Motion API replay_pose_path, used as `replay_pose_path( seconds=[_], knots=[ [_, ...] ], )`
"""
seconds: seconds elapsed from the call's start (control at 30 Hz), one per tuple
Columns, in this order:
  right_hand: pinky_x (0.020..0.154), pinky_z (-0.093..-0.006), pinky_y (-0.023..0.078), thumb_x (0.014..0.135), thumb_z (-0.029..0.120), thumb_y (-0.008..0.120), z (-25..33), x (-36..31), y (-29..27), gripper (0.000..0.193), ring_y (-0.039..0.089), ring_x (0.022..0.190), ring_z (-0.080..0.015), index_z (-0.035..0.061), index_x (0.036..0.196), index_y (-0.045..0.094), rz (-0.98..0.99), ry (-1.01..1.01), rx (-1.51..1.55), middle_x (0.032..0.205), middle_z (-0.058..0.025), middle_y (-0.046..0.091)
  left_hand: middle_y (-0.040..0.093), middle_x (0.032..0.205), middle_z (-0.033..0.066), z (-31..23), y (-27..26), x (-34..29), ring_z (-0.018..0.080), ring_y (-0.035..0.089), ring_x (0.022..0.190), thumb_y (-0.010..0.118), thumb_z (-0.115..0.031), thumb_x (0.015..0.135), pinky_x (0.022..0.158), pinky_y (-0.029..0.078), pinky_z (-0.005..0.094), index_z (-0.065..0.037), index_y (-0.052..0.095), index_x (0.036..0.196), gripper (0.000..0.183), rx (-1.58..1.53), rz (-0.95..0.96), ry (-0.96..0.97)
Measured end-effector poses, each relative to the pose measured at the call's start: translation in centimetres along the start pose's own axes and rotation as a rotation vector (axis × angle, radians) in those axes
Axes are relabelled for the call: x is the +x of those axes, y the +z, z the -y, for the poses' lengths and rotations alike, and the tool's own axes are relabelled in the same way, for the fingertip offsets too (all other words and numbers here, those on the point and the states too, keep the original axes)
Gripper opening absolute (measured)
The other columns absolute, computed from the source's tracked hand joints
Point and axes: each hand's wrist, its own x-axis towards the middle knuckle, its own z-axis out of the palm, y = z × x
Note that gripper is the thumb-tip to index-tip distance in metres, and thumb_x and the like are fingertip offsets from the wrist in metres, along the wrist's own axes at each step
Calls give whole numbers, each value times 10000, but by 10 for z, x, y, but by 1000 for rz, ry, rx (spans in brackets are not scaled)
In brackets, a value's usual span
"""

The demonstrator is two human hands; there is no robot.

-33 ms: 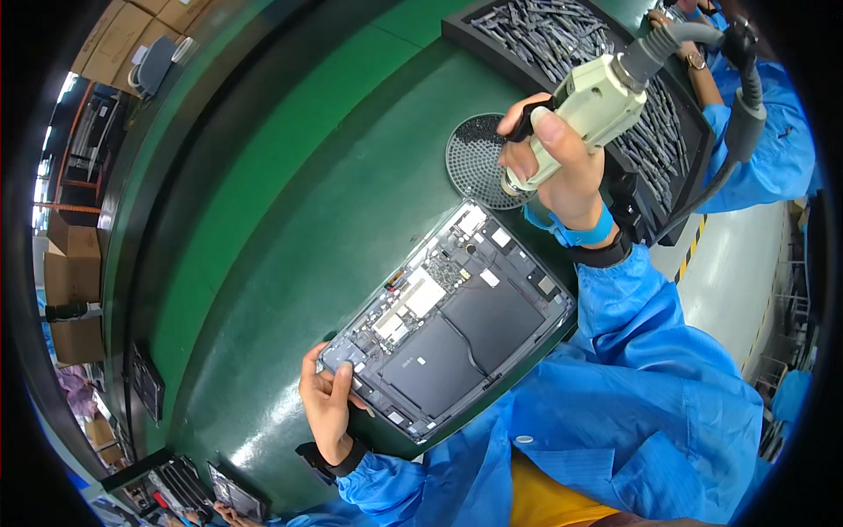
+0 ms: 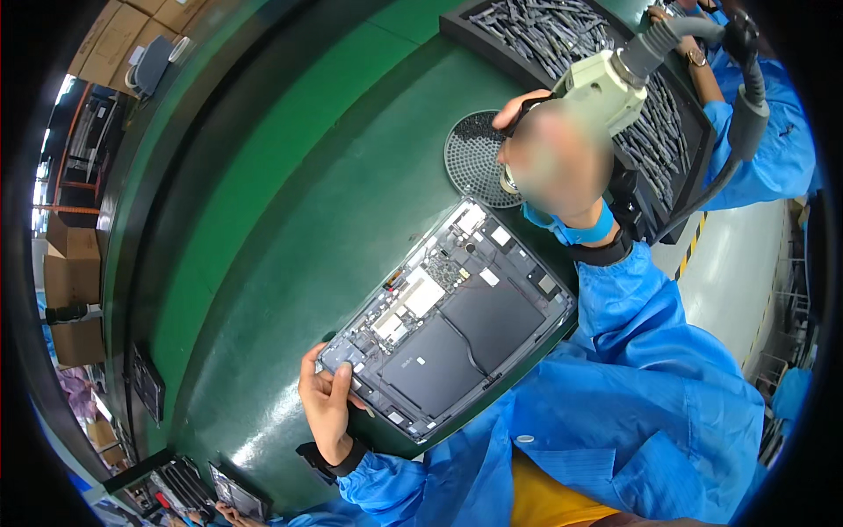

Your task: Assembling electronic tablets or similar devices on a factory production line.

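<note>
"How far along is the work?"
"The laptop (image 2: 448, 318) lies uncovered on the bench's (image 2: 290, 255) near side, battery (image 2: 430, 364) apparently seated; what remains can't be told."
"Grips?"
"The left hand (image 2: 328, 406) pinches its left corner; the right hand (image 2: 562, 160), mostly blurred, is closed round a powered driver (image 2: 606, 88) by the round dish (image 2: 474, 171)."
"Changed?"
"Only the blur is new; hands and laptop have stayed put."

Glossy green bench (image 2: 307, 237) | on it: opened laptop (image 2: 430, 364) | round gray dish (image 2: 474, 167) | black tray (image 2: 474, 42)

Unreadable lettering (image 2: 407, 362) on the battery (image 2: 433, 369)
</note>
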Motion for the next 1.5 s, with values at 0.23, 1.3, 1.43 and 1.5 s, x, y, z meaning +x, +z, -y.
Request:
replay_pose_path(
  seconds=[0.23, 1.3, 1.43, 1.5],
  knots=[
    [530, -279, 456, 845, 277, 491, -2, 1, 1, 367, 469, 474, -116, -80, 843, 578, 42, -4, -83, 485, -31, 454, 489, 576, -6, 3, -3, 1, 66, 453, 395, 570, -62, 859, 346, 395, 188, 18, 409, 1207, 392, -41, -13, 16],
    [600, -290, 362, 857, 565, 431, 33, -127, 155, 602, 480, 554, -116, -9, 1036, 477, 907, 183, 301, 621, 2, 484, 573, 612, 50, 19, -43, 6, 111, 578, 497, 600, -77, 851, 423, 479, 230, 11, 366, 1262, 481, -120, 336, 164],
    [650, -315, 376, 849, 572, 440, 18, -143, 172, 630, 469, 569, -131, -29, 1032, 478, 904, 265, 361, 615, -12, 472, 580, 606, 71, 31, -43, 7, 111, 575, 488, 593, -60, 844, 424, 481, 242, 18, 384, 1223, 440, -114, 340, 237],
    [670, -320, 379, 850, 573, 436, 14, -142, 172, 635, 460, 575, -132, -33, 1034, 479, 953, 261, 405, 615, -16, 466, 595, 623, 79, 32, -40, 9, 113, 578, 492, 593, -64, 845, 428, 484, 250, 20, 387, 1210, 427, -65, 346, 293]
  ],
)
